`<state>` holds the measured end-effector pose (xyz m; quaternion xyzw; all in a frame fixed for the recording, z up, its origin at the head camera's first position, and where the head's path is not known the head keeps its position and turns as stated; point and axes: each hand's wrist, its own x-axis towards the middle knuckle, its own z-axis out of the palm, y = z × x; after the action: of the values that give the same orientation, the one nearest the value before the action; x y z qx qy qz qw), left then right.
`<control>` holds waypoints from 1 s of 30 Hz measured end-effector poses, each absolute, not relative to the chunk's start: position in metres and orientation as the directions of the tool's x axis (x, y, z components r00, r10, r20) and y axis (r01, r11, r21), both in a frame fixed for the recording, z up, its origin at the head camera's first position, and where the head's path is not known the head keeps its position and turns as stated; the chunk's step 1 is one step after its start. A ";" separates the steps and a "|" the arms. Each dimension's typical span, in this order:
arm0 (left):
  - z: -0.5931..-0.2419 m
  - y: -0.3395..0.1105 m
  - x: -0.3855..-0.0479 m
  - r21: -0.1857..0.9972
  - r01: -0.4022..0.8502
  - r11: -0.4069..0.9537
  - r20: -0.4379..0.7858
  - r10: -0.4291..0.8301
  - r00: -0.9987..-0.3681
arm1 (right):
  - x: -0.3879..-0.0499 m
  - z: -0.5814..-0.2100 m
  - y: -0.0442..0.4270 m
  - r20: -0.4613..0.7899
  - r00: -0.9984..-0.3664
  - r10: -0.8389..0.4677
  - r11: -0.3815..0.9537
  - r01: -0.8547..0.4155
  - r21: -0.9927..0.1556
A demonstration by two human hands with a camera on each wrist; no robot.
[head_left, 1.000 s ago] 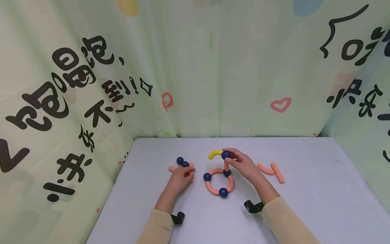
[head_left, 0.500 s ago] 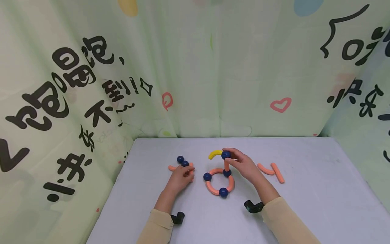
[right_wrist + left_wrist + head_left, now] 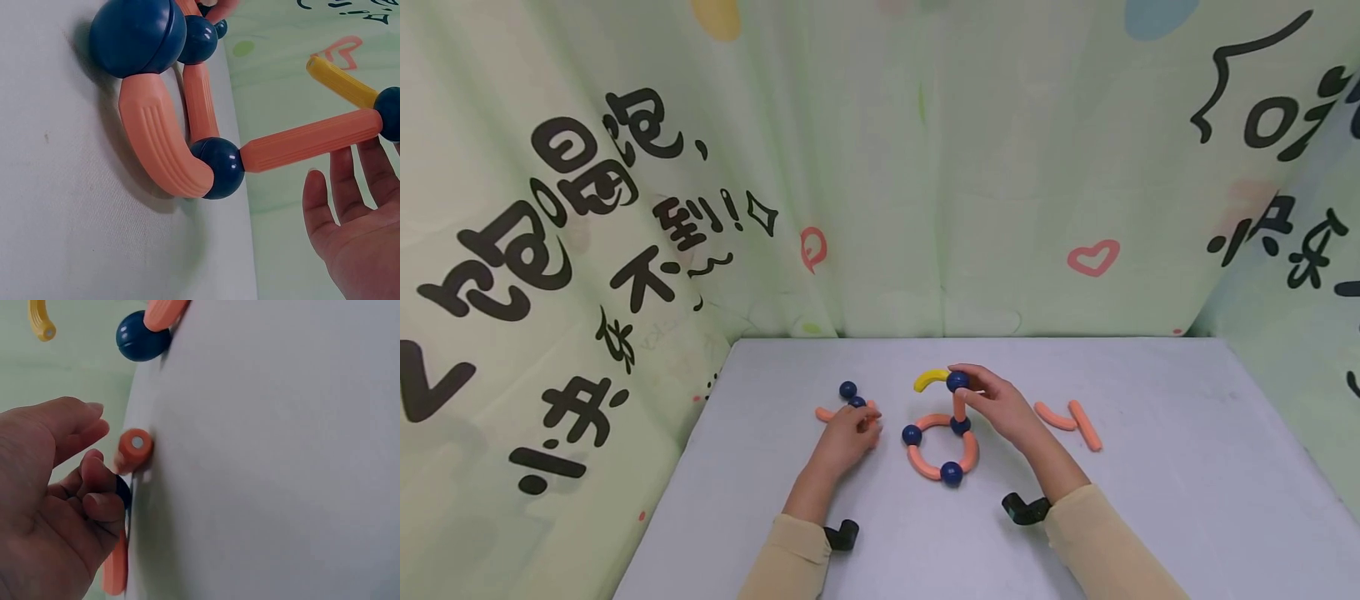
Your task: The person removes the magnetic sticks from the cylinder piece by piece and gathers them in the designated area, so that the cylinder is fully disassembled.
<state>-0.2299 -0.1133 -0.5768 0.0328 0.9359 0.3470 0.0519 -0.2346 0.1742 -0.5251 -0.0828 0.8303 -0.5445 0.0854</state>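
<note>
Go easy with the right hand pinching the top blue ball so the pink rod stands straight on the ring, and don't let the left hand, loosely curled with nothing visibly gripped, bump that loose stick beside it.

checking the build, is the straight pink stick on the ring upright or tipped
Upright: the straight pink stick stands on a blue ball, pointing away from the tabletop.

On the pale green fabric curtain, black Chinese lettering is printed left of the white rectangular table, “不到!” being legible; a red heart outline is shown behind it.
</note>
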 end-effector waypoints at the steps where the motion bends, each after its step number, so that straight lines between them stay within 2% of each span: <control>1: -0.575 -0.112 -0.230 0.650 0.030 0.760 -0.071 0.100 -0.992 | -0.235 -0.525 0.174 -0.051 -0.972 -0.230 0.395 -0.045 -0.918; 12: -0.547 -0.098 -0.238 0.680 0.111 0.724 -0.023 0.172 -0.985 | -0.234 -0.523 0.175 -0.055 -0.971 -0.233 0.383 -0.039 -0.923; 30: -0.521 -0.060 -0.248 0.782 0.107 0.613 -0.047 0.230 -0.972 | -0.235 -0.525 0.174 -0.039 -0.971 -0.236 0.392 -0.058 -0.918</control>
<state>-0.2483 -0.0602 -0.5210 0.0942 0.8953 0.4294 0.0717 -0.2350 0.1742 -0.5255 -0.0885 0.8303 -0.5441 0.0814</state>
